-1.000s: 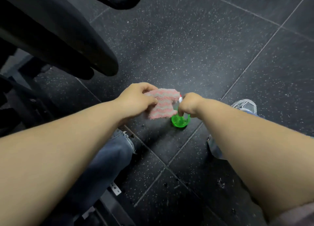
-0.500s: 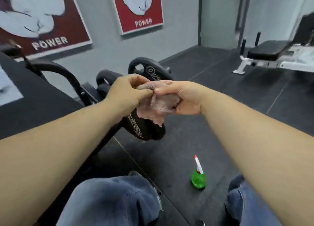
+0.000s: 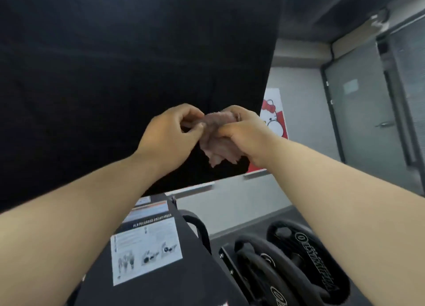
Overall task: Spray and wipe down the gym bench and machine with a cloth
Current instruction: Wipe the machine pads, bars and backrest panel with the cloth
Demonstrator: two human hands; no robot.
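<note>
Holding the cloth [image 3: 218, 144] up between both hands, I am listing what the head view is giving me. Cloth: pinkish, bunched, its loose folds hanging down below the knuckles, sitting mid-scene in front of the big black panel of the machine [image 3: 115, 64]; whether it is touching that panel I cannot tell. Left hand [image 3: 170, 133]: thumb and forefinger are pinching the cloth's upper left edge, the other fingers curling in behind. Right hand [image 3: 243, 133]: fingers are wrapping round the right side of the bunch, gripping it. Handling, as I am judging it: the cloth is looking light, soft and limp, so it is going to sag and fold wherever it is unsupported. It is not fragile and not slippery. I am reckoning the best hold is a flat palm over a folded pad, or a pinch at two corners while spreading it out. Surroundings: an instruction label [image 3: 147, 252] is lying on the near black surface at lower left, weight plates [image 3: 299, 259] are stacking up at lower right, a red and white poster [image 3: 273, 119] is showing on the far wall just right of the hands, and a grey door [image 3: 368, 112] is standing at far right. Wiping of the panel, I am judging, is about to begin.
</note>
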